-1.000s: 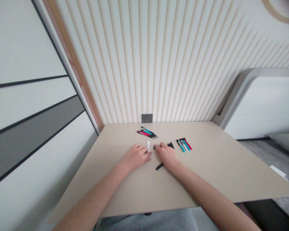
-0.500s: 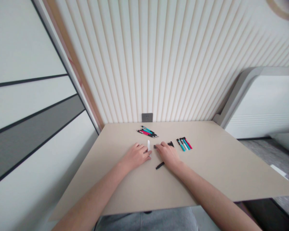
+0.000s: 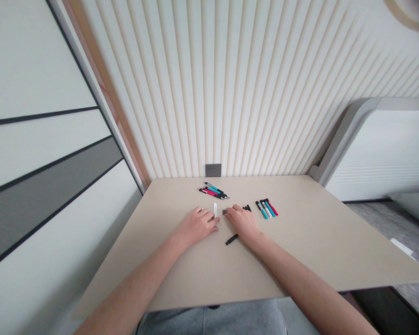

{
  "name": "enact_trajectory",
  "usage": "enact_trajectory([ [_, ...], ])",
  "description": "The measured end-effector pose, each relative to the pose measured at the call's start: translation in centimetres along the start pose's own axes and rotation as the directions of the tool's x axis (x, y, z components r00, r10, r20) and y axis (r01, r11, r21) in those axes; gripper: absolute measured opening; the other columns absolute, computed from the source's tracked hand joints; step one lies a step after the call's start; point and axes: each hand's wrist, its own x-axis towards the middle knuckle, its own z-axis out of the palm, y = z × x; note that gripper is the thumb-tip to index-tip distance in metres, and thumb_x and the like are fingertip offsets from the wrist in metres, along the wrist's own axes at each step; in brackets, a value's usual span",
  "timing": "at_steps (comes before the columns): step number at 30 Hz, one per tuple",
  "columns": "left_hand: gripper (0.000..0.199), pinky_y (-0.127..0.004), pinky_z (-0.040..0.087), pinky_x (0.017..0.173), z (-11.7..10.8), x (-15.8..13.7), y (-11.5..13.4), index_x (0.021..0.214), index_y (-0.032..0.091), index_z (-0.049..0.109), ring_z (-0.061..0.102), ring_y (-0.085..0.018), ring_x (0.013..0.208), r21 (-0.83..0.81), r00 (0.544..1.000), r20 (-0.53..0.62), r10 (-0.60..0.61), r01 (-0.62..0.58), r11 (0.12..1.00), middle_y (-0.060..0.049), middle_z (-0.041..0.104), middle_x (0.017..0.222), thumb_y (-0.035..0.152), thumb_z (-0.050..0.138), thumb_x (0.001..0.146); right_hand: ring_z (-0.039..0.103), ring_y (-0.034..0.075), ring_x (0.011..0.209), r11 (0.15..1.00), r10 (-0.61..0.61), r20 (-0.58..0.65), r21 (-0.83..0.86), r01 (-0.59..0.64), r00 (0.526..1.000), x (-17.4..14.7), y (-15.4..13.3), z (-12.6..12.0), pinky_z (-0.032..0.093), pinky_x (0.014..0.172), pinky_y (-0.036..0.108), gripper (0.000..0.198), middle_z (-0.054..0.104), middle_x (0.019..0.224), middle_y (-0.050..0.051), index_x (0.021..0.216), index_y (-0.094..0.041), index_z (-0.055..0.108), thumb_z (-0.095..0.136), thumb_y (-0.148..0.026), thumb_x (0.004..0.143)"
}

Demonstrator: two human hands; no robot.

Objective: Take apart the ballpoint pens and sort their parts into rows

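My left hand (image 3: pixel 198 225) rests on the table, thumb and fingers closed around a slim white piece (image 3: pixel 215 210) that looks like a pen part and points away from me. Opposite it, my right hand (image 3: pixel 243 222) lies palm down with fingers curled. A small dark grey piece (image 3: pixel 224 212) sticks out at its fingertips; its exact kind is too small to tell. Several short black pieces (image 3: pixel 247 208) lie just beyond my right hand, partly hidden by it. Nearer me, a black pen part (image 3: pixel 232 239) lies beside my right wrist.
Several pens (image 3: pixel 213 191) in teal, red and black lie bunched at the back of the table (image 3: pixel 181 279). To the right, several short coloured barrels with black ends (image 3: pixel 266 209) sit in a row. A dark socket (image 3: pixel 213 170) is on the ribbed wall behind.
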Motion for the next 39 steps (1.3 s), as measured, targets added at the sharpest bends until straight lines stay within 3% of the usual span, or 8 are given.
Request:
enact_trajectory([
  [3,0.026,-0.032,0.034,0.073,-0.2,-0.1,0.0,0.115,0.022,0.058,0.055,-0.019,0.088,-0.005,1.000,-0.007,-0.014,0.014,1.000,-0.006,0.061,0.092,0.036,0.054,0.093,0.063,0.016,0.093,0.971,-0.155,-0.047,0.178,0.161,0.987,-0.4,0.9,-1.1,0.043,0.080,0.024,0.028,0.065,0.101,0.006,0.115,-0.024,0.064,0.042,-0.031,0.098],
  [8,0.023,-0.033,0.035,0.075,-0.9,-0.9,-1.2,0.114,0.022,0.059,0.056,-0.019,0.090,-0.032,0.995,-0.017,-0.101,0.100,0.994,-0.006,0.062,0.095,0.030,0.053,0.094,0.058,0.017,0.095,0.781,-0.465,-0.067,0.439,0.444,0.883,-1.9,2.9,-3.0,0.042,0.087,0.027,0.027,0.066,0.095,0.005,0.103,-0.021,0.070,0.052,-0.038,0.093],
  [15,0.024,-0.036,0.038,0.079,-1.3,-2.4,-3.7,0.113,0.021,0.061,0.058,-0.020,0.094,-0.094,0.949,-0.112,-0.295,0.286,0.954,-0.007,0.065,0.100,0.022,0.044,0.096,0.059,0.017,0.095,0.731,-0.572,0.054,0.485,0.479,0.818,-2.5,3.5,-3.2,0.043,0.089,0.028,0.029,0.065,0.099,0.006,0.106,-0.024,0.071,0.062,-0.043,0.086],
  [22,0.025,-0.036,0.039,0.079,-0.9,-2.5,-3.9,0.111,0.021,0.062,0.058,-0.020,0.094,-0.109,0.936,-0.133,-0.324,0.312,0.944,-0.007,0.065,0.100,0.023,0.042,0.096,0.061,0.015,0.088,0.703,-0.602,0.088,0.530,0.474,0.794,-2.5,3.1,-3.0,0.044,0.086,0.026,0.026,0.065,0.094,0.005,0.099,-0.023,0.074,0.054,-0.039,0.091],
  [26,0.025,-0.036,0.039,0.080,-0.8,-2.5,-3.8,0.112,0.021,0.061,0.057,-0.020,0.094,-0.114,0.939,-0.116,-0.324,0.311,0.943,-0.007,0.064,0.099,0.021,0.043,0.096,0.061,0.016,0.084,0.771,-0.457,-0.014,0.492,0.404,0.889,-2.2,3.3,-3.1,0.044,0.084,0.028,0.027,0.068,0.090,0.005,0.097,-0.021,0.072,0.049,-0.035,0.093],
  [30,0.024,-0.036,0.039,0.080,-0.7,-2.5,-3.8,0.110,0.021,0.062,0.057,-0.020,0.094,-0.126,0.941,-0.117,-0.317,0.303,0.945,-0.007,0.064,0.099,0.021,0.044,0.095,0.061,0.017,0.076,0.844,-0.063,-0.162,0.517,0.139,0.985,-1.2,5.1,-2.9,0.045,0.072,0.026,0.033,0.070,0.087,0.005,0.096,-0.019,0.071,0.046,-0.041,0.092],
  [33,0.025,-0.036,0.040,0.080,-0.6,-2.5,-3.8,0.108,0.021,0.063,0.058,-0.020,0.094,-0.134,0.943,-0.130,-0.306,0.289,0.948,-0.007,0.064,0.098,0.022,0.043,0.095,0.061,0.018,0.069,0.848,0.185,-0.169,0.525,-0.071,0.968,-0.4,7.1,-2.2,0.044,0.065,0.027,0.039,0.070,0.078,0.006,0.092,-0.018,0.072,0.044,-0.045,0.088],
  [39,0.025,-0.035,0.040,0.079,-0.6,-2.4,-3.7,0.109,0.021,0.063,0.057,-0.020,0.094,-0.141,0.949,-0.121,-0.291,0.274,0.951,-0.007,0.065,0.097,0.023,0.043,0.095,0.064,0.017,0.072,0.863,0.309,-0.149,0.458,-0.211,0.939,0.4,9.3,-0.8,0.043,0.066,0.026,0.034,0.071,0.079,0.005,0.098,-0.019,0.071,0.046,-0.040,0.087],
])
